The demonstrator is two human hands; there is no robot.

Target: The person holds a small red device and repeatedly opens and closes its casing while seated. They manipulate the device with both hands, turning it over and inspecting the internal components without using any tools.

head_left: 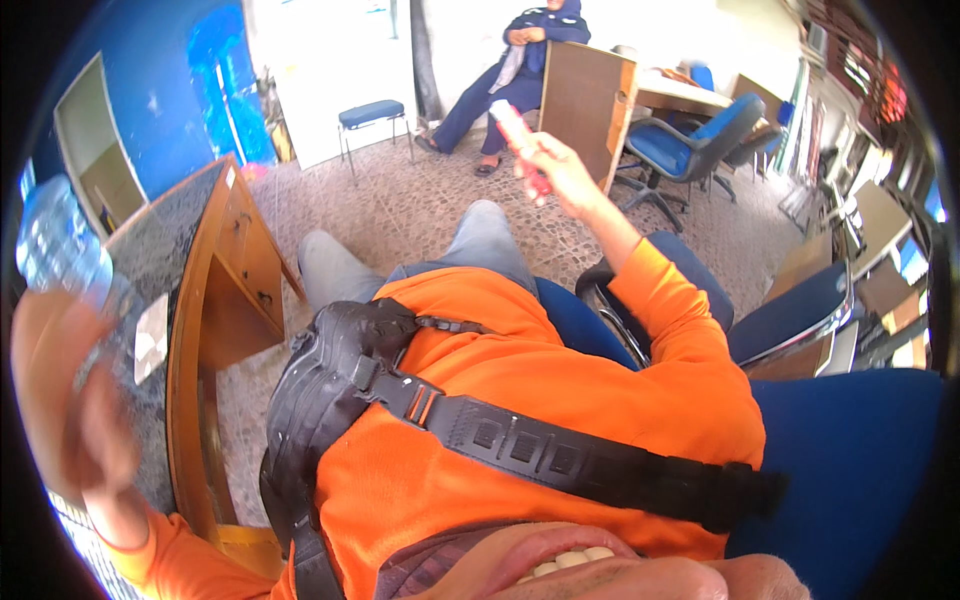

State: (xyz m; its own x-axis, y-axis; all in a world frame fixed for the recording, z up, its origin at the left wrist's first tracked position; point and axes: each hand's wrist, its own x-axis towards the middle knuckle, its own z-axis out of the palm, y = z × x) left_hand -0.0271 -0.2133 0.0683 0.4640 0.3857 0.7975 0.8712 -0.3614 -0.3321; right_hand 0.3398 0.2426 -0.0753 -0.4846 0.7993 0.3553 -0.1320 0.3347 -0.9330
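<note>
Glossy plastic bottle [60,235], wooden desk [243,235], matt cloth sweatshirt [580,420]

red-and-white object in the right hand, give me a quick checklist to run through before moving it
1. Right hand has a grip on the red-and-white object: ok, fingers curled around it.
2. Exact kind of object known: cannot tell, it looks elongated but lacks detail.
3. Left hand free: cannot tell, it is raised at the far left and blurred.
4. Large water bottle away from the object: ok, they are on opposite sides of the wooden desk's drawers.
5. Distance to the seated person: cannot tell.
</note>
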